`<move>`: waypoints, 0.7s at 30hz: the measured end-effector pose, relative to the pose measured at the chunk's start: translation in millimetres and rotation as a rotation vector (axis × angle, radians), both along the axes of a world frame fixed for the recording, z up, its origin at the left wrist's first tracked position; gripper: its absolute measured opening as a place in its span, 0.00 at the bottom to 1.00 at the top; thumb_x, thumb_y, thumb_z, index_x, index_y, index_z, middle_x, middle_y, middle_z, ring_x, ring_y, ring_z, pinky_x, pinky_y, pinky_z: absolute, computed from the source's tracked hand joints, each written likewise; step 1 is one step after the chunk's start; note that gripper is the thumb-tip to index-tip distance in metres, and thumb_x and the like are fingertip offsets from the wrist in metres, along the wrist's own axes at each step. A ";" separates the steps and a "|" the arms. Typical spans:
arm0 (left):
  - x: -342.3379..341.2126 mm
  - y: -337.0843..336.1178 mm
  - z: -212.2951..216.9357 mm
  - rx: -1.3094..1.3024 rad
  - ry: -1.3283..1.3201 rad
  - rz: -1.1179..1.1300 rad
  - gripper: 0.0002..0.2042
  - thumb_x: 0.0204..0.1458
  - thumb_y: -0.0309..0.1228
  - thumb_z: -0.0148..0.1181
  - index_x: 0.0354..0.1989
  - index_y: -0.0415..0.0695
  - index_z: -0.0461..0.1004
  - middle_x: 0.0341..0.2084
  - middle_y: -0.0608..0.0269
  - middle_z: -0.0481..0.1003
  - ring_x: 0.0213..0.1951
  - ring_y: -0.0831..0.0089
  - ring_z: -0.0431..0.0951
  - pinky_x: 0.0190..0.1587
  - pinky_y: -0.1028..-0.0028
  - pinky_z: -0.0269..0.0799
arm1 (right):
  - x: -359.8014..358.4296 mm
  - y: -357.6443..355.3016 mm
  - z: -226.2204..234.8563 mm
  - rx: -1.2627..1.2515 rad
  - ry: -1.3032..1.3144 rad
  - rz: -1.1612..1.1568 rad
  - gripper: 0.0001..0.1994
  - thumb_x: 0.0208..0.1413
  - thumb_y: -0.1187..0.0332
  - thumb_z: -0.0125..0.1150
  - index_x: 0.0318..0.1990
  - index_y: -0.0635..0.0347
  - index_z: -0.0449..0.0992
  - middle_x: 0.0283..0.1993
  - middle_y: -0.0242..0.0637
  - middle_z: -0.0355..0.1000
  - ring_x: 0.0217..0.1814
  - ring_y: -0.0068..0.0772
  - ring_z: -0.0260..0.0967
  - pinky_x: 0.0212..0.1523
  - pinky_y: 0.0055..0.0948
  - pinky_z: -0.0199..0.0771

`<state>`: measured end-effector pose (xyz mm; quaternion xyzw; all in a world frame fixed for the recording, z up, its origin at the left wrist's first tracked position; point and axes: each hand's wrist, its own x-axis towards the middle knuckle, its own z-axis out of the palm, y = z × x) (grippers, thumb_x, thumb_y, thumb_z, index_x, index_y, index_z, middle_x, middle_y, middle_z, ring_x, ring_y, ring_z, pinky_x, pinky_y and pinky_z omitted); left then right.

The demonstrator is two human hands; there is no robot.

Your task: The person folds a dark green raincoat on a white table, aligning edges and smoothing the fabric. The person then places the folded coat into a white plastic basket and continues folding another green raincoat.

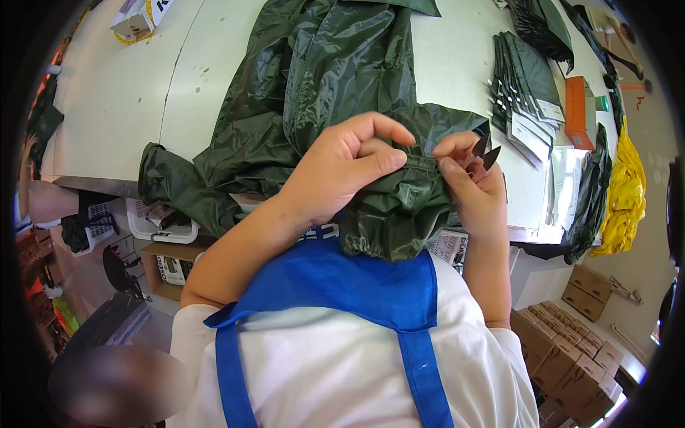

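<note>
Left hand [342,167] pinches the dark green jacket [335,78] at its hem, at the near edge of the surface [114,93]; right hand [474,185] is closed around small snips [486,151] beside it. Cardboard boxes [571,357] stand shut on the floor, contents unseen.

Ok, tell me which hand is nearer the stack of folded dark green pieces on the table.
Right. The right hand, holding small snips, sits just left of the stack. The left hand pinches the green jacket farther left.
</note>
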<state>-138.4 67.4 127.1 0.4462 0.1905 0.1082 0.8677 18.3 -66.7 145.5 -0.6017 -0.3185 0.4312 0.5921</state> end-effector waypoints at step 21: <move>-2.6 -4.9 7.5 0.452 0.092 0.072 0.11 0.44 0.18 0.62 0.38 0.38 0.75 0.35 0.65 0.77 0.38 0.80 0.75 0.45 0.79 0.70 | 4.6 -21.7 29.4 0.128 -0.552 0.181 0.27 0.41 0.51 0.71 0.40 0.65 0.72 0.24 0.33 0.63 0.24 0.22 0.60 0.23 0.21 0.58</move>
